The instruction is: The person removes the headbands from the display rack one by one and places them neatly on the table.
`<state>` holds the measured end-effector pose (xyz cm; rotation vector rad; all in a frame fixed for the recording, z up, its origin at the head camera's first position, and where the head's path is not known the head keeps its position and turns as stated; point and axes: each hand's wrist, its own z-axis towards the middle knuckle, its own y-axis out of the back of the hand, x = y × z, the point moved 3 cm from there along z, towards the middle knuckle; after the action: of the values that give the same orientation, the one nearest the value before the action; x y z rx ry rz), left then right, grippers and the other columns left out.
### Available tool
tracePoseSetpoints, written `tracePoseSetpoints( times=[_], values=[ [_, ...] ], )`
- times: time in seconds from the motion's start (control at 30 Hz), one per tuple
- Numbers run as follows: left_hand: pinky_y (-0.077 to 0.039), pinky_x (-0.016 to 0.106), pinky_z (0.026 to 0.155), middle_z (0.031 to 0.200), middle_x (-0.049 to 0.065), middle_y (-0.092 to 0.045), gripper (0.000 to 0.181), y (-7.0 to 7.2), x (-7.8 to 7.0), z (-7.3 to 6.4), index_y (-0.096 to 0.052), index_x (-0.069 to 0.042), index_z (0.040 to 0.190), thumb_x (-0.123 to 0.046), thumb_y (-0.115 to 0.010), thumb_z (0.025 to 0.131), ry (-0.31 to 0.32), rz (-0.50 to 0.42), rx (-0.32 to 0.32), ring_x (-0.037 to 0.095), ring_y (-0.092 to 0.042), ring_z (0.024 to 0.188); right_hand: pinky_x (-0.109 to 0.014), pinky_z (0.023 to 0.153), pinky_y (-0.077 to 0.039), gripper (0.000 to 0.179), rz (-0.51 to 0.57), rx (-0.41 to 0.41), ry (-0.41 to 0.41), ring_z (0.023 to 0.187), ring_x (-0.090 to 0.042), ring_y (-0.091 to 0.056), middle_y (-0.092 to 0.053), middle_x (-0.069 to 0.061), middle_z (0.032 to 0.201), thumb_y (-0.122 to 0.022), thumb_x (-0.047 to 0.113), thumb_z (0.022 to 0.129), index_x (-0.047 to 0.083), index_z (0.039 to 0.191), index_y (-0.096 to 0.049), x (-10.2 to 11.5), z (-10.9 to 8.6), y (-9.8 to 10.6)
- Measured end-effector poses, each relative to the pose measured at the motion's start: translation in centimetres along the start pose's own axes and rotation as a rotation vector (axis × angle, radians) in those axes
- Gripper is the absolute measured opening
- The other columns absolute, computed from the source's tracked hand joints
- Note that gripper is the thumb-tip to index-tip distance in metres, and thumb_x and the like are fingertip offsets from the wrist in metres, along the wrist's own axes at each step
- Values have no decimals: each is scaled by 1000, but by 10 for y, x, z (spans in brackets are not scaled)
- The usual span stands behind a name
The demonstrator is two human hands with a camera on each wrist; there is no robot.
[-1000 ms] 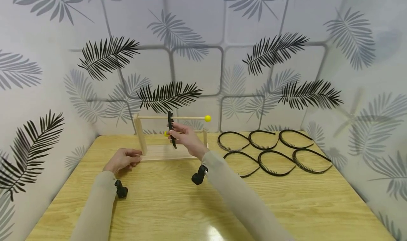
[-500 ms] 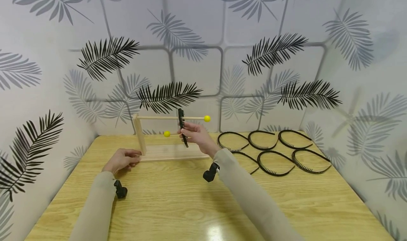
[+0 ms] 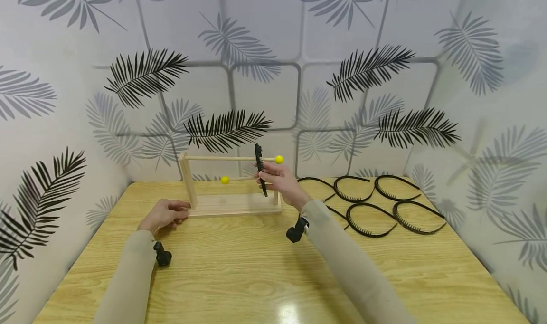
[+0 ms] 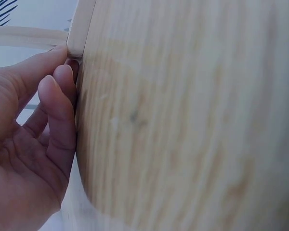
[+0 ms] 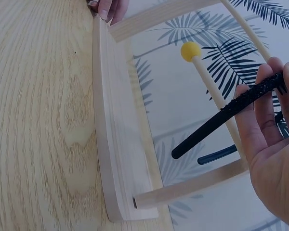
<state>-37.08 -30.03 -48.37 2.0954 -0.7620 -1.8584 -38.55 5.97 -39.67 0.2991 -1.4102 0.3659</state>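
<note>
A pale wooden headband stand (image 3: 235,204) has two rods, each tipped with a yellow ball. Its upper rod (image 3: 218,158) runs from the tall left post, and the lower one from the short right post. My left hand (image 3: 164,214) grips the base's left end; in the left wrist view, thumb and fingertips meet at the base's corner (image 4: 81,31). A black toothed headband (image 3: 260,169) is pinched in my right hand (image 3: 279,181), edge-on at the rods near the upper ball (image 3: 279,159). The right wrist view shows the headband's ends (image 5: 202,134) on either side of the lower rod.
Several black toothed headbands (image 3: 372,219) lie in two rows on the wood-grain table (image 3: 239,267), right of the stand. My right forearm (image 3: 342,252) partly covers the nearest. A leaf-patterned wall (image 3: 265,96) stands close behind the table.
My right hand has moved steadily to the right with the headband, along the rods toward the upper yellow ball. The lower yellow ball has come fully into sight. My left hand stays put.
</note>
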Motion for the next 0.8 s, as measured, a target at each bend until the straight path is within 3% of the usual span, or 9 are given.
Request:
tracePoseSetpoints(
  times=[0.3, 0.47, 0.57, 0.8],
  values=[
    [-51, 28, 58, 89, 4, -68, 44, -1, -2, -1, -56, 3, 135, -17, -63, 97, 18, 18, -10, 14, -57, 71, -36, 91, -52, 39, -15, -14, -2, 95, -14, -64, -67, -1, 106, -53, 11, 102, 6, 141, -53, 0, -6, 11],
    [-51, 28, 58, 91, 4, -69, 44, 0, 0, 0, -55, 4, 135, -16, -62, 97, 0, 17, 3, 15, -57, 71, -31, 84, -51, 39, -38, -15, -8, 98, -17, -64, -65, -18, 121, -54, 14, 102, 9, 141, -54, 0, -10, 16],
    [-51, 28, 58, 91, 5, -69, 44, 0, 0, 0, -55, 5, 136, -16, -62, 98, -7, 10, 6, 14, -57, 71, -33, 87, -51, 39, -48, -12, -7, 96, -14, -65, -60, -24, 129, -54, 16, 102, 11, 140, -55, 0, -11, 18],
    [-50, 27, 58, 92, 5, -70, 44, 0, -1, -1, -55, 5, 136, -16, -62, 98, -5, -2, 5, 14, -56, 71, -53, 102, -44, 40, -12, -35, -8, 90, -13, -65, -62, -24, 123, -54, 11, 101, 6, 140, -53, 4, -14, 22]
  ],
)
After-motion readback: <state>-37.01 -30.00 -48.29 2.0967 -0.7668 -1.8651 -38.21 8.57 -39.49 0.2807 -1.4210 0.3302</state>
